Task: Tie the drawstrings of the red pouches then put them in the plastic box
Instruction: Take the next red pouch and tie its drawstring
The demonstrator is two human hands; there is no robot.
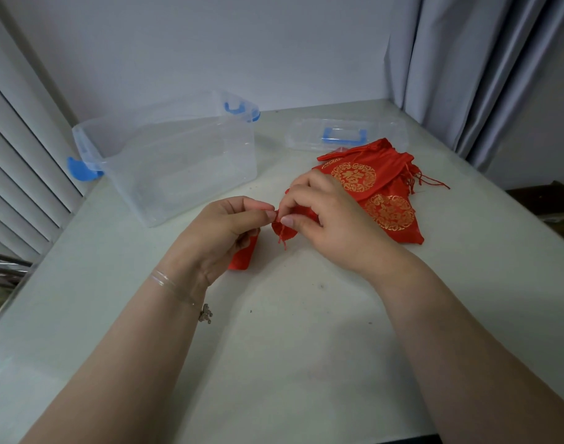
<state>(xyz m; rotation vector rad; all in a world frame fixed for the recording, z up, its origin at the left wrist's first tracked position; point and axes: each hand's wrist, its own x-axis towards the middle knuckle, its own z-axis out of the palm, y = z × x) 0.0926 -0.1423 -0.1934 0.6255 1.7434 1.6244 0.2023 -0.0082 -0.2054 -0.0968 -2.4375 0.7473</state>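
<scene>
2 hands at centre, both on 1 red pouch [282, 232]: left hand [223, 229] pinches its drawstring [276, 216], right hand [319, 213] pinches the gathered neck. Pile of other pouches [380, 190] at 2 o'clock; can't count them exactly. 1 clear plastic box [178, 161] at 10 o'clock, lid [344, 134] at 1 o'clock. All on 1 table [290, 315].

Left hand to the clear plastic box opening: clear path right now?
Probably yes. The clear plastic box stands open, its lid set aside on the table, nothing between it and the left hand. But both hands are pinching the red pouch drawstring; the right hand would take over.
</scene>
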